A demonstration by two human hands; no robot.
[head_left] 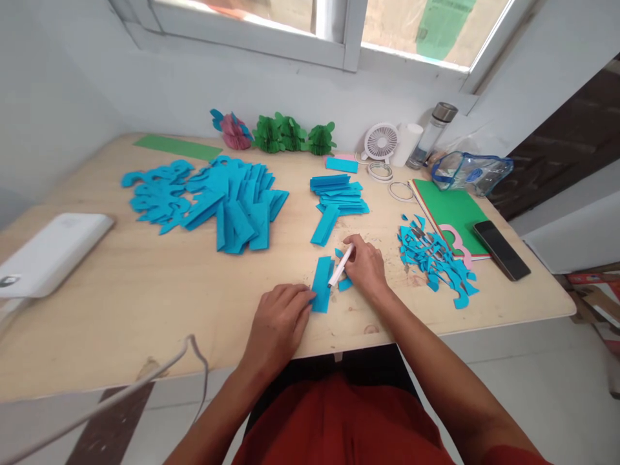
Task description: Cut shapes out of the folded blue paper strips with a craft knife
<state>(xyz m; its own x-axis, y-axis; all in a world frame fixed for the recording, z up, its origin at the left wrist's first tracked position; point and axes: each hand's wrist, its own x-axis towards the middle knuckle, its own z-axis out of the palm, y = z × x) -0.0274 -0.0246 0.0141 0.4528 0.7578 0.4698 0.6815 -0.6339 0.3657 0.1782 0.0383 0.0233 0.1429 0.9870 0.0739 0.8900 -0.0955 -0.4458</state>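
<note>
Blue paper, folded into a narrow strip (321, 284), lies at the lower centre of the frame on the wooden table (165, 310), set roughly upright in the view. At its lower left edge, the left hand (281, 316) rests palm down with fingers close together, the fingertips touching the paper; how firmly they press, I cannot tell. Just right of centre, the right hand (367, 263) is closed around a white pen (343, 263), whose dark tip points down at the strip's right edge. The two hands are apart, with the paper between them. If the left fingertips bear too lightly, the strip could twist under the pen and any line would wander. With the tip so near the edge, a slip might mark the wood instead. Small blue scraps (345, 284) beside the right hand could be dragged along by the wrist. Above centre, the loosely heaped folded strips (341, 194) would probably slide if knuckles caught the lowest one, which juts toward the right hand.
</note>
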